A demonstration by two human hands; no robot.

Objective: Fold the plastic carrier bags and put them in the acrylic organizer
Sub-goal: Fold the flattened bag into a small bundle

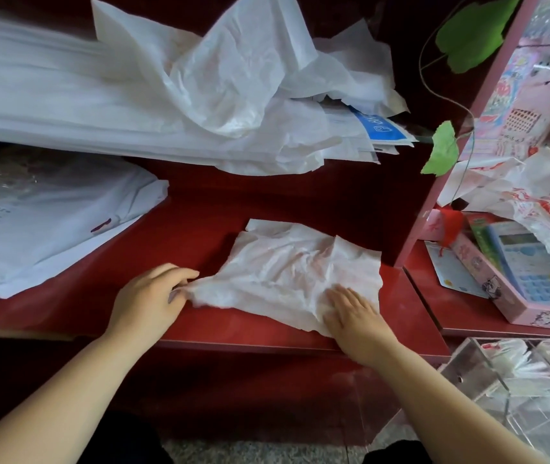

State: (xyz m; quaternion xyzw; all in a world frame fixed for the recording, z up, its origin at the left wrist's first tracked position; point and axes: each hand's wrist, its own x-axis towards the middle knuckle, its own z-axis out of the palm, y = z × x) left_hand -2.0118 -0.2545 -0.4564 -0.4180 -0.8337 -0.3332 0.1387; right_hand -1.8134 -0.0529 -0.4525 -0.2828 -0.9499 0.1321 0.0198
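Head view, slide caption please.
Left hand pinches the carrier bag, right hand presses it flat on the red counter.

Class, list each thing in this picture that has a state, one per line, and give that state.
carrier bag: crumpled, spread on the red counter
left hand: pinches the bag's left corner
right hand: flat, pressing the bag's near part
acrylic organizer: holds some bags already
bag pile: loose, unfolded, at the back

The left hand (153,293) curls over the bag's (287,266) corner, hiding its fingertips. The stack of white bags (49,105) blurs and runs off the left edge. The organizer (474,366) is cut off at right (its contents only partly seen). The blue label's (379,127) print is unreadable.
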